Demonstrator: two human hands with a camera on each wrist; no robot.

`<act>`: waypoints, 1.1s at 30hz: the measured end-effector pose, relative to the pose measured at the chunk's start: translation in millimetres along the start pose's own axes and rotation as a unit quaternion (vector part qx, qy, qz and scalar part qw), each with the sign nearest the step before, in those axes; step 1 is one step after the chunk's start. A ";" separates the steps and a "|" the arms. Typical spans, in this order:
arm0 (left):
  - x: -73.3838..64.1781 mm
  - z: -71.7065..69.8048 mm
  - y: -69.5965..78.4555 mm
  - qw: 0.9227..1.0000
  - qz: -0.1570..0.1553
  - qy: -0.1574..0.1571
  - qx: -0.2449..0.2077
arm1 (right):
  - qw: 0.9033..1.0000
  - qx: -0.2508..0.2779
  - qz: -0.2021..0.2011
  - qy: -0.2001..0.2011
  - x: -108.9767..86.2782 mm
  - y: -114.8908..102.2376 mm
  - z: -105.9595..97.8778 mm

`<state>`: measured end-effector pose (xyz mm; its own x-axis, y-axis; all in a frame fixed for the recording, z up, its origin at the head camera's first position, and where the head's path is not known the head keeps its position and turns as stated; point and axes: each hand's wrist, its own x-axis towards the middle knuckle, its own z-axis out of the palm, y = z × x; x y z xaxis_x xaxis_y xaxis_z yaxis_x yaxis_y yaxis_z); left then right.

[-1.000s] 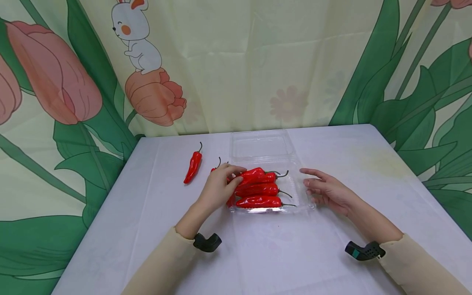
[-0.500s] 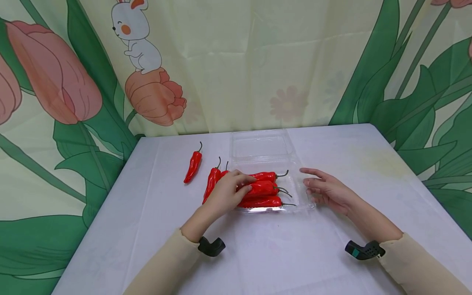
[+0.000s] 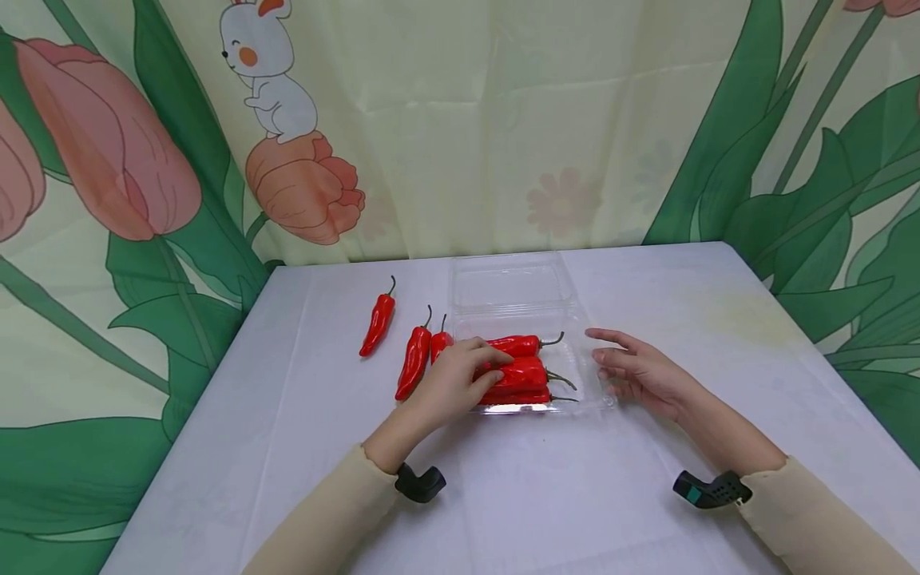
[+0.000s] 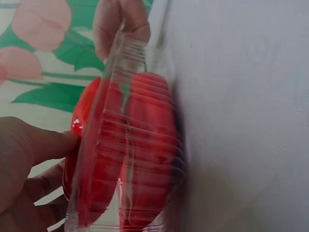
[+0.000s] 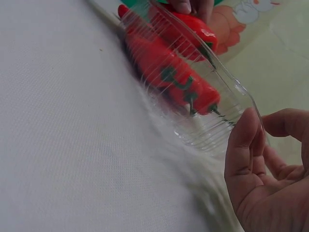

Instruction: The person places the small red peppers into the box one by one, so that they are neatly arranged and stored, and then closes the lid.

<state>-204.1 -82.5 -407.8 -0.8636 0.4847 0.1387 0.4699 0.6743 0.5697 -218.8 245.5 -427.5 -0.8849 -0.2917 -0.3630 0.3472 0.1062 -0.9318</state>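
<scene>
My left hand (image 3: 458, 378) pinches a red chili pepper (image 3: 523, 374) between thumb and fingers, over the near part of the clear plastic box (image 3: 585, 375). More red peppers lie in the box beneath it, stems pointing right. In the left wrist view the held pepper (image 4: 88, 104) sits above the box wall, partly hidden by it. My right hand (image 3: 650, 375) is at the box's right edge; in the right wrist view its thumb and forefinger pinch the rim (image 5: 255, 104). Just left of the box lie two peppers, one (image 3: 414, 363) whole in view, the other (image 3: 440, 342) partly behind my left hand.
Another red pepper (image 3: 377, 323) lies farther left on the white tablecloth (image 3: 546, 495). The box's hinged lid (image 3: 510, 281) lies folded back toward the far edge. Behind the table hangs a curtain (image 3: 460, 128) printed with tulips and a rabbit.
My left hand has moved right and slightly nearer with the pepper, lowering it among the others in the box. Peppers left of the box came into view. The right hand stayed in place.
</scene>
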 end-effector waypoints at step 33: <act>-6.5 -12.8 -16.8 0.998 -0.012 0.059 -0.020 | 1.000 0.006 0.002 0.002 0.6 0.6 0.0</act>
<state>-208.8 -104.1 -408.0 -0.8912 0.3984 0.2169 0.4429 0.6607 0.6061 -219.1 245.3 -428.3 -0.8848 -0.2878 -0.3665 0.3540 0.0961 -0.9303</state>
